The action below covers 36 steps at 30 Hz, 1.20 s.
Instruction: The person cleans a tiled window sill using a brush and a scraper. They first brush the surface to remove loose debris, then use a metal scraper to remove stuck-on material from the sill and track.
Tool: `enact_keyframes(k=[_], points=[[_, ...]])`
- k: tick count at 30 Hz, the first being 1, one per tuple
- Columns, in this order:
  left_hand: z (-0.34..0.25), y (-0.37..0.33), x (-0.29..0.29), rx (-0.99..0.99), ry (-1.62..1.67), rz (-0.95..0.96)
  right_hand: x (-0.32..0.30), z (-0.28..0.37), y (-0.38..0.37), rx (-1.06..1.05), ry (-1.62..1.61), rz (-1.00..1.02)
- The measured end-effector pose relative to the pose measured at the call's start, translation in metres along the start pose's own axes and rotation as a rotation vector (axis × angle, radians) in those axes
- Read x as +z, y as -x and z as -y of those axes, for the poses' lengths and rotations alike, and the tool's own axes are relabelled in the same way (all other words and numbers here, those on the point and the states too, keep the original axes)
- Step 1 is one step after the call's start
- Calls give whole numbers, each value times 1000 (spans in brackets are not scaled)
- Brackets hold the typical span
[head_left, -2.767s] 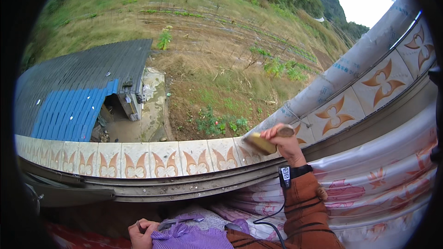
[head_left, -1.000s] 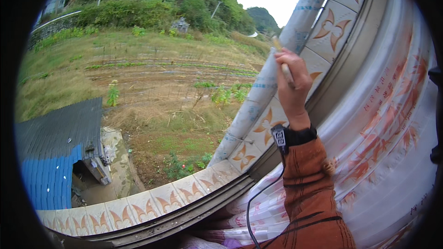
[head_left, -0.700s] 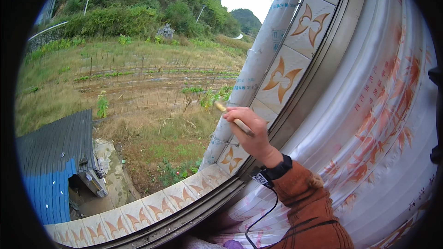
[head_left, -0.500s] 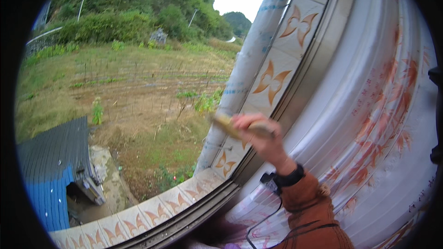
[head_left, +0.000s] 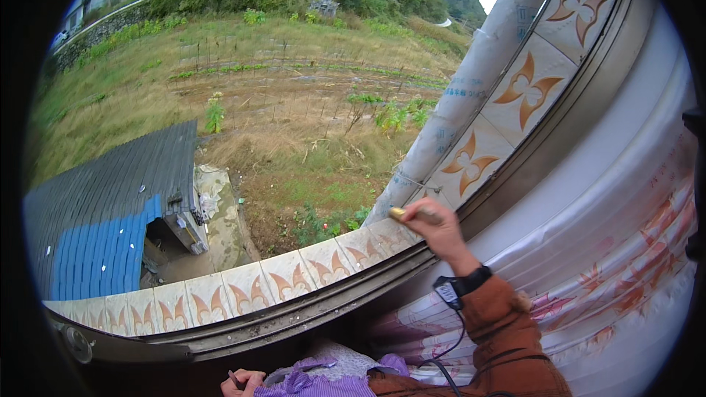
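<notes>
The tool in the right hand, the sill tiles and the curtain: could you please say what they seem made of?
Tool: perhaps wood, dull brown at one end, yellowish at the other; uncertain.
Sill tiles: probably glazed ceramic, from patterned faces and joints.
Curtain: satiny cloth, judging by soft shiny folds.

The right hand (head_left: 441, 234) covered the middle of the brush (head_left: 398, 213), leaving only a yellowish end and part of the handle in sight, and the bristles could not be made out. The left hand (head_left: 246, 384) and the purple cloth (head_left: 316, 382) beside it were cut off by the lower edge, and the dark sliver (head_left: 235, 378) at that hand was too small to identify. The pipe (head_left: 471, 88) ran out past the top, the curtain (head_left: 588, 272) vanished into the right rim, and shadow hid the inside of the shed (head_left: 110, 250).
</notes>
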State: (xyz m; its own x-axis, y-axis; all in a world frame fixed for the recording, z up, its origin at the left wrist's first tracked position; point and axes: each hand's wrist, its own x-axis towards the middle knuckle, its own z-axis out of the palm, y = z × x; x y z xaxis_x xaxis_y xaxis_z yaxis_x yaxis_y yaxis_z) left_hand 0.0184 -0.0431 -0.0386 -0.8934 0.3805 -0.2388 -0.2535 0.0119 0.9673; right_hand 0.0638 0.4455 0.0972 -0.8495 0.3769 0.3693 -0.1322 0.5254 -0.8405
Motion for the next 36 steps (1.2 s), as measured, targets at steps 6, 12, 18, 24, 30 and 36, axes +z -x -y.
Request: enact_keyframes(k=[6, 12, 18, 24, 30, 36], points=[[10, 19, -8, 4, -83, -50, 48, -86, -12, 315, 199, -6], [22, 27, -13, -40, 31, -210, -21, -35, -8, -17, -322, -261], [25, 20, -12, -6, -9, -170, -46, -22, 25, -21, -231, -143], [13, 14, -4, -32, -56, -112, -39, -52, 42, 183, -501, -360], [1, 11, 2, -25, -117, -101, -27, -47, 42, -93, -25, -378], [1, 4, 5, -20, -147, -55, 10, -40, 41, -295, 265, -239]])
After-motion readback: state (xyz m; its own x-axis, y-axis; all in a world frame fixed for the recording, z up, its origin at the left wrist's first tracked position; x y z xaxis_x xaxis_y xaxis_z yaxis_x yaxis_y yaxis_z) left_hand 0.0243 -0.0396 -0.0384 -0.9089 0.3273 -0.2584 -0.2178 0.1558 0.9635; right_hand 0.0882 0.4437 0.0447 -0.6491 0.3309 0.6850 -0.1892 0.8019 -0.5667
